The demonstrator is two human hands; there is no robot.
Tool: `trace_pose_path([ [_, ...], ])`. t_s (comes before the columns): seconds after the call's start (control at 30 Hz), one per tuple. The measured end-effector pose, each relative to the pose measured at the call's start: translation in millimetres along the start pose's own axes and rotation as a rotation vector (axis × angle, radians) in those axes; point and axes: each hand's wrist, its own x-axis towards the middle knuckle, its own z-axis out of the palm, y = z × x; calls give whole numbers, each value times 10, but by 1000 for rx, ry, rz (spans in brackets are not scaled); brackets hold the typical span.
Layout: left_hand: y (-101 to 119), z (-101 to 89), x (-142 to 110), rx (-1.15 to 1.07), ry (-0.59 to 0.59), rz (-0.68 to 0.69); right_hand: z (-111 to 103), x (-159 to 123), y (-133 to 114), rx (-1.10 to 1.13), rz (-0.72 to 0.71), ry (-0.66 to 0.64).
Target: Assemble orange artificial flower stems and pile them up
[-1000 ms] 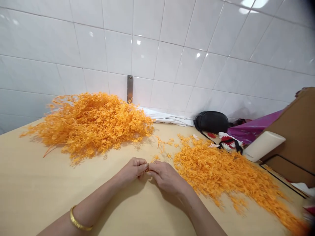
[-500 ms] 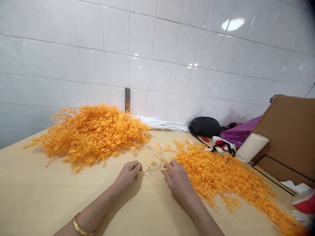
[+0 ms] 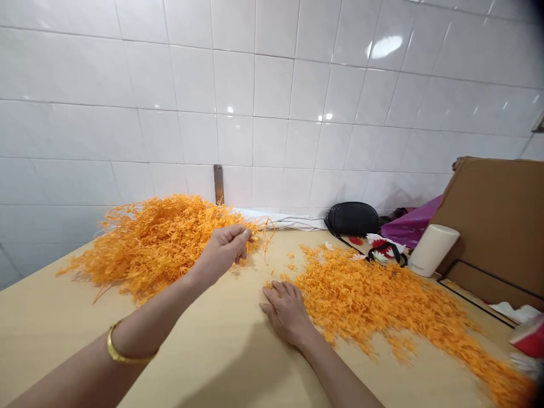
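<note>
While your left hand (image 3: 227,246) is up, its thumb and finger are pressed together, and they seem to pinch a thin orange sprig (image 3: 267,235). The sprig pokes out just past those fingertips. Your right hand (image 3: 284,309) is low over the table (image 3: 204,351), palm down, with its fingers loose and a bit apart. I can't tell if it presses on anything.

One big heap (image 3: 161,232) of orange stuff is behind your left hand and out to its left. The flat pile (image 3: 374,294) is just beside your right hand and runs off to its right.

The sprig could snag on the big heap, because they are so close and both have curly bits. It could slip if your pinch is too weak, or snap if you squeeze too hard, as it looks thin. Your right hand could drag bits out of the flat pile if it slid, since its fingers are so near.

I count two hands, one sprig, one big heap and one flat pile. Far past your right hand there is one black bag (image 3: 352,219), one pale tube (image 3: 434,249) and one brown box (image 3: 497,215). The loose orange bits are too small to count.
</note>
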Motion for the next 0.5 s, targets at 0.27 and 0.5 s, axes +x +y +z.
trace_pose_path([
  [0.27, 550, -167, 163, 41, 58, 149, 25, 12, 98, 19, -11, 9],
  [0.5, 693, -174, 42, 265, 41, 154, 48, 31, 122, -35, -8, 16],
])
